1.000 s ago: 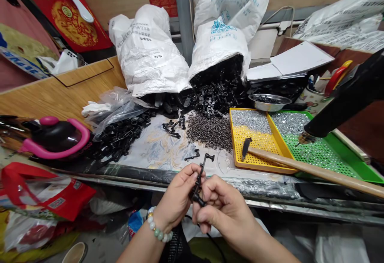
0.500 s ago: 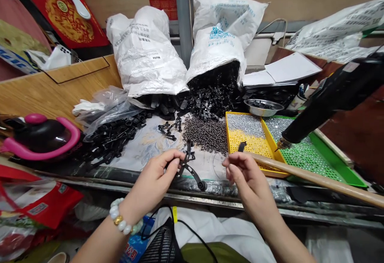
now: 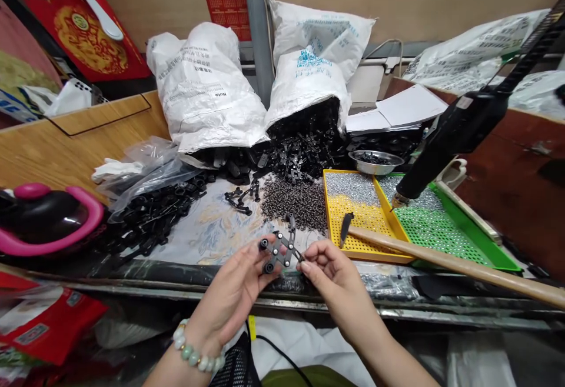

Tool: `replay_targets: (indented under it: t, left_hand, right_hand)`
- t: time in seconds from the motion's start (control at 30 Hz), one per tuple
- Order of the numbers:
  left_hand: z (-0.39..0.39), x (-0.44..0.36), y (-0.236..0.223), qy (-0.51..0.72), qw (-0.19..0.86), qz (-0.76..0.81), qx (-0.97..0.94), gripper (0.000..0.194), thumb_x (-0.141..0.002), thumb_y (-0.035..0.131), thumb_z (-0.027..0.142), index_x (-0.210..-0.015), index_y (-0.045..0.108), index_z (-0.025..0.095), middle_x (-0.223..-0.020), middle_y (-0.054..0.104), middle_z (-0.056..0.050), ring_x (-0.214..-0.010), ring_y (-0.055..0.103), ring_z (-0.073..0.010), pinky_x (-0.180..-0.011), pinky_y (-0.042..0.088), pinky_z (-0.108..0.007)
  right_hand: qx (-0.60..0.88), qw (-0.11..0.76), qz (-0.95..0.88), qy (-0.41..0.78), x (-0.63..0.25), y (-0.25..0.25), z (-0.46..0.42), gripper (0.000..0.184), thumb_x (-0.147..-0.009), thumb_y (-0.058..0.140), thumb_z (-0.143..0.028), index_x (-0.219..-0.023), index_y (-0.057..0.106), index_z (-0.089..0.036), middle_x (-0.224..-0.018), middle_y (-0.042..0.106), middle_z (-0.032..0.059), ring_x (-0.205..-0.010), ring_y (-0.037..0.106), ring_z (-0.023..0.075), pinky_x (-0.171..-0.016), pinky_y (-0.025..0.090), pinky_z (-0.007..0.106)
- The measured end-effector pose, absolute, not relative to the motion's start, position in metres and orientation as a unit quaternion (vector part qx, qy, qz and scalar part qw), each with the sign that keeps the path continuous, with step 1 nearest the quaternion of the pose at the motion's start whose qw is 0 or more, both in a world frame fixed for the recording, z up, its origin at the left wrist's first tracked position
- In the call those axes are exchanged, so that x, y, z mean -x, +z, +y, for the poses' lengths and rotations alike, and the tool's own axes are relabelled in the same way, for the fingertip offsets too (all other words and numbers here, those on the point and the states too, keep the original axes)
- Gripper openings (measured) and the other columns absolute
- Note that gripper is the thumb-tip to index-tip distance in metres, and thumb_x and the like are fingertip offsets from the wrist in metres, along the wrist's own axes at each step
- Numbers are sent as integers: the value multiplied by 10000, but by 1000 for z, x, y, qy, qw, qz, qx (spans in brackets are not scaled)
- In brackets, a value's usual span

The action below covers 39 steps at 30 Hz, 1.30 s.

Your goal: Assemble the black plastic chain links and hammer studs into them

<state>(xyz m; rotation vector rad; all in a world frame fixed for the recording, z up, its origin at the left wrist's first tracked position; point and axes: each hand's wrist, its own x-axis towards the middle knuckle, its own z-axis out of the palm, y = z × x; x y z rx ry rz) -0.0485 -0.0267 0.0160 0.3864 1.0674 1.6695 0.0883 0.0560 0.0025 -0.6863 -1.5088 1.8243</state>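
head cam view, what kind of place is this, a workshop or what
Most likely a small assembly workshop bench: an open sack of black parts, a yellow tray of tiny screws, and a hanging power screwdriver. The left hand and right hand hold a black assembly.

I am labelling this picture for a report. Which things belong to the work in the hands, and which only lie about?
In the work:
left hand and right hand, both on the black plastic assembly
pile of small dark rivets
loose black parts

Lying about:
pink-handled kettle
wooden-handled hammer
red bag
papers
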Motion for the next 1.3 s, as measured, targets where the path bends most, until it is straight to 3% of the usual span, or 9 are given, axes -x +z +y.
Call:
replay_targets:
  t: [0.23, 0.43, 0.63, 0.83, 0.97, 1.17, 1.3]
  left_hand:
    - [-25, 39, 12, 696, 588, 387, -140, 156, -837, 506, 178, -886, 641, 118, -942, 621, -92, -975, 531, -193, -864, 438, -293]
    - [-25, 42, 15, 753, 565, 335, -40, 195, -845, 450, 115, -909, 635, 127, -951, 618, -77, -959, 555, -202, -816, 477, -288]
    - [-26, 42, 12, 780, 552, 293, -6, 269, -878, 348, 103, -964, 598, 153, -924, 609, -61, -914, 569, -171, -780, 498, -286]
    - [-29, 41, 13, 774, 556, 294, -73, 181, -813, 499, 105, -960, 578, 176, -843, 566, -21, -838, 546, -135, -789, 480, -248]
    - [-30, 41, 9, 762, 561, 306, -106, 234, -751, 606, 127, -971, 565, 194, -807, 547, -4, -812, 528, -135, -757, 485, -242]
    - [-29, 40, 5, 738, 566, 339, -143, 215, -752, 618, 157, -957, 560, 189, -782, 524, -7, -781, 525, -139, -744, 491, -266]
    - [-26, 40, 4, 735, 577, 320, -160, 231, -757, 607, 136, -973, 535, 171, -783, 524, -2, -770, 533, -139, -687, 506, -256]
  right_hand:
    - [228, 298, -530, 761, -77, 4, 51, 206, -704, 637, -298, -694, 481, -165, -695, 533, -15, -677, 478, 97, -662, 378, 219]
    - [285, 331, -541, 718, -86, -1, 53, 225, -749, 589, -376, -827, 568, -166, -652, 483, -23, -557, 394, 83, -516, 317, 206]
    - [215, 267, -515, 785, -85, -1, 38, 294, -778, 553, -405, -955, 533, -172, -594, 460, -39, -545, 423, 80, -528, 341, 211]
    - [186, 264, -471, 821, -78, -1, 35, 306, -767, 553, -420, -908, 507, -152, -594, 471, -52, -470, 399, 42, -466, 314, 178]
    - [183, 245, -453, 837, -77, -2, 33, 294, -754, 541, -430, -841, 484, -155, -577, 481, -55, -416, 371, 28, -407, 267, 158]
    - [223, 234, -506, 799, -79, -10, 31, 116, -790, 463, -266, -758, 475, -154, -548, 469, -52, -420, 368, 29, -415, 284, 149]
    - [204, 231, -506, 806, -81, -16, 31, 141, -832, 385, -239, -781, 482, -150, -574, 489, -35, -424, 383, 28, -411, 287, 142]
